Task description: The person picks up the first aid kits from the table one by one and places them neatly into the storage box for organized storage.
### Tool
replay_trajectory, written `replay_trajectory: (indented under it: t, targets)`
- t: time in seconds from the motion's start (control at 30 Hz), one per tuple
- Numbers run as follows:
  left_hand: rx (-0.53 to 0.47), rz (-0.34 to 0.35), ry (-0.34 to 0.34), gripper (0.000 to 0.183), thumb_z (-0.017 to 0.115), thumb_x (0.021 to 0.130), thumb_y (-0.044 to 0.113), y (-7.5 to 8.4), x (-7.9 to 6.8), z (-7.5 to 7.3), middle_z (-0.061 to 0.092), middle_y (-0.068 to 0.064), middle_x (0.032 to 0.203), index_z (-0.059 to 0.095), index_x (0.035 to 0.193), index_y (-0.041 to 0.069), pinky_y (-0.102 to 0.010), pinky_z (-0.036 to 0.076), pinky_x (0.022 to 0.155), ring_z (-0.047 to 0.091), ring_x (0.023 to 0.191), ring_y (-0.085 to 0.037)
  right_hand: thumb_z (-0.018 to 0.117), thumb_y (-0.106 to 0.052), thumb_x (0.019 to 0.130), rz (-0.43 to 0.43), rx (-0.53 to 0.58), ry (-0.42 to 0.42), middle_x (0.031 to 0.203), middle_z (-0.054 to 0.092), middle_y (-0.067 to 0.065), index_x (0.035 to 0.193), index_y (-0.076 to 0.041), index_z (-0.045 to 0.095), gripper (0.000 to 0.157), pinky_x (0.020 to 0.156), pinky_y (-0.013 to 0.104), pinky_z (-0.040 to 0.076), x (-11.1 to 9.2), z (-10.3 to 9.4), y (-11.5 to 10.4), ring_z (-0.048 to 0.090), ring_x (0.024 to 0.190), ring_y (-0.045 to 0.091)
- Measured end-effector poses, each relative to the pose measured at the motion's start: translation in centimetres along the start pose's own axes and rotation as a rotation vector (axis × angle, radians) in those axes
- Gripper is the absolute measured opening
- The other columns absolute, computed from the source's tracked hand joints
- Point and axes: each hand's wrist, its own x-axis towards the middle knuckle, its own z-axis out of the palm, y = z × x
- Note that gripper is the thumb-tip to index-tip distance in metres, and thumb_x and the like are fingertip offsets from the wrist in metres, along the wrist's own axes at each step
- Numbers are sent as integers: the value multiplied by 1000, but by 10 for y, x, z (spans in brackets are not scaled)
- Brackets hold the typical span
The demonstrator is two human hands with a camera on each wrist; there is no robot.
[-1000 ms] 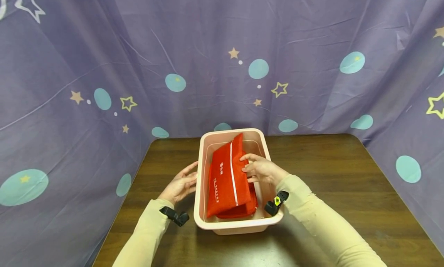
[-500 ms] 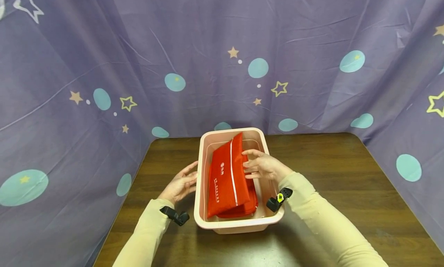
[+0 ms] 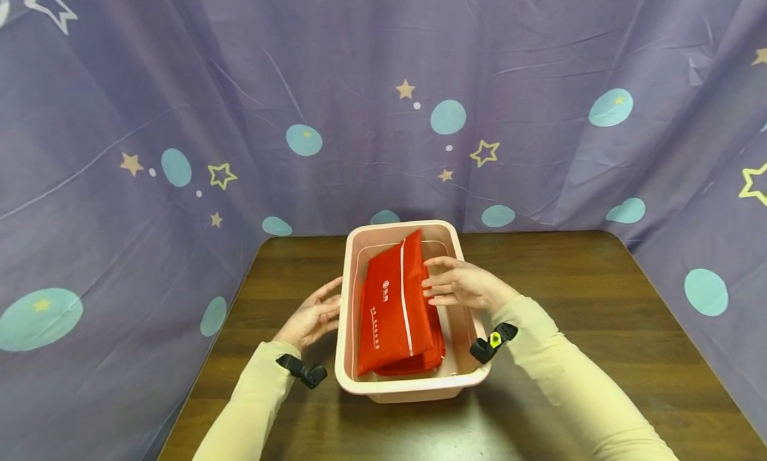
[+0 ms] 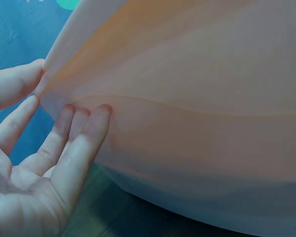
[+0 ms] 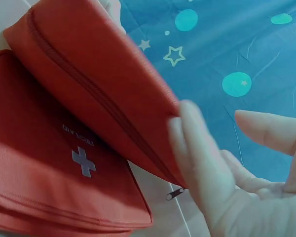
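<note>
A pale pink plastic bin (image 3: 413, 385) stands on the table, two red pouches inside. The upper pouch (image 3: 386, 308), with a pale stripe and white lettering, leans tilted over the other; the right wrist view shows its zipper. Beneath lies a flatter first aid pouch (image 5: 64, 173) marked with a white cross. My right hand (image 3: 470, 286) reaches over the bin's right rim, fingers loosely extended, fingertips right at the upper pouch's edge, thumb apart from it. At the bin's left side, my left hand (image 3: 308, 321) rests relaxed fingertips against the outer wall (image 4: 197, 143).
The brown wooden table (image 3: 575, 314) extends on both sides of the bin. A purple curtain (image 3: 371, 61) with stars and blue ovals hangs behind it and along the sides. Black camera straps (image 3: 302, 371) sit on both wrists.
My right hand has drawn a little right and away from me, its fingers lying less over the upper pouch. That pouch's top edge has tipped slightly right. The left hand stays in place.
</note>
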Motion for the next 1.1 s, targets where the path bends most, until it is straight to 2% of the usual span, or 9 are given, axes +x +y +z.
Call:
replay_trajectory:
  t: [0.17,0.4,0.5,0.63,0.73,0.87,0.93,1.1]
  targets:
    - [13,6,-15,62,38,97,-4,1,1,-1,60,2,107,9,151,4,-29,54,78,64,93,-8,43,2,94,7,1,-8,98,61,9,138,0,25,48,88,40,53,-4,-5,-1,64,89,23]
    - [16,6,-16,60,36,98,-3,0,1,-1,61,3,106,9,151,4,-29,54,79,64,93,-8,42,2,95,17,0,-17,103,63,11,134,-3,29,42,100,51,41,-7,-10,-2,65,94,24]
    - [18,8,-15,60,36,98,-3,0,0,-2,61,3,104,8,151,3,-28,54,79,64,93,-8,42,2,95,33,-9,-16,103,63,11,133,-3,30,40,98,49,44,-7,-9,-2,64,94,24]
    - [18,12,-12,60,37,98,-2,-1,0,-2,61,3,104,8,151,3,-28,53,79,64,93,-8,41,-1,95,59,-55,-24,104,59,13,138,3,23,46,93,45,50,-5,-8,-4,62,94,25]
    - [8,14,-15,58,37,98,-2,-1,0,-2,62,3,104,13,150,5,-29,53,79,64,93,-8,39,-2,96,81,-77,-23,105,57,15,141,6,18,50,92,45,50,-5,-8,-5,62,93,25]
    - [-1,25,-28,51,38,98,-2,-3,0,-2,62,3,105,28,146,12,-29,54,80,64,94,-9,38,-2,96,101,-68,-26,109,56,18,142,6,15,52,99,50,43,-7,-11,-5,62,93,25]
    - [2,31,-29,49,38,98,-2,-3,0,-2,62,3,105,30,144,12,-29,54,80,64,94,-9,38,-2,96,99,-59,-37,113,55,20,143,6,14,53,102,53,39,-8,-12,-6,62,94,25]
    - [8,20,-10,57,38,98,-2,-3,0,0,61,3,105,17,150,5,-29,54,80,64,93,-9,37,-3,96,78,-41,-60,116,56,21,142,6,14,53,104,55,35,-12,-14,-6,62,99,27]
